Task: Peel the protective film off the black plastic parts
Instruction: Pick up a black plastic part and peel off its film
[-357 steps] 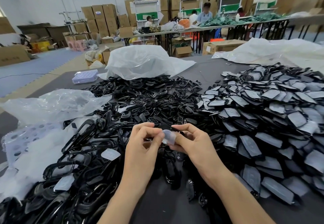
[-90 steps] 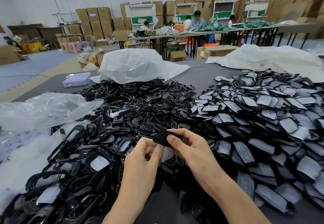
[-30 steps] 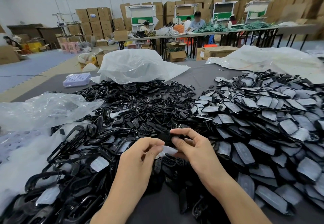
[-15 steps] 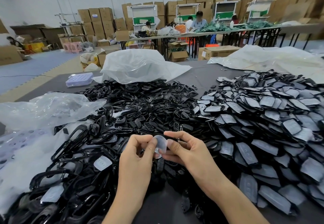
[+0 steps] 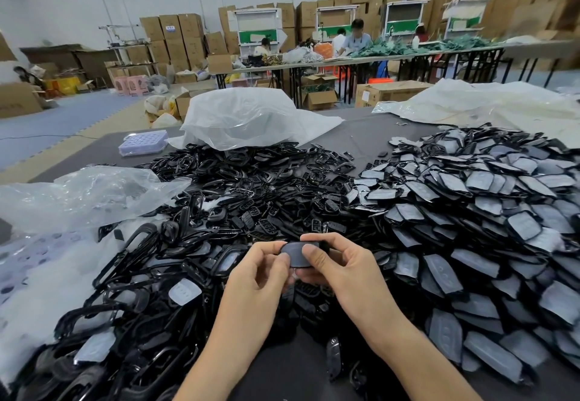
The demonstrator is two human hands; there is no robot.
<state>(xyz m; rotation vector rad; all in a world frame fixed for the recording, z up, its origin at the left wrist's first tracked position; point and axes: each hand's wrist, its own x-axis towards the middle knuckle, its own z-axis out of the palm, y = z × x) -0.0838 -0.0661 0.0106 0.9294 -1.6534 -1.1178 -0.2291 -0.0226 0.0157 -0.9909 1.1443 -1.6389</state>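
- Change vs 0.5 s ago: item between the fingertips now shows a dark grey face; it was a pale oval then. Both hands remain raised at the same spot over the table (image 5: pixel 292 378).
- L hand (image 5: pixel 260 272): thumb + forefinger curled, pinching the left edge of the black part (image 5: pixel 296 253).
- R hand (image 5: pixel 340 267): thumb lies across the part's lower right, forefinger hooked over its top edge; gripping.
- Part: held between both hands, above the heaps, greyish film on the face toward the camera.
- Right of R hand: big heap of film-covered parts (image 5: pixel 477 231), overlapping.
- Left of L hand and beyond both hands: heap of black frames (image 5: pixel 141 278), tangled; loose film piece (image 5: pixel 184 291) lies on it.
- Further left: clear plastic bag (image 5: pixel 88 193). Beyond the hands: white bag (image 5: pixel 244 118), partly over the frames.
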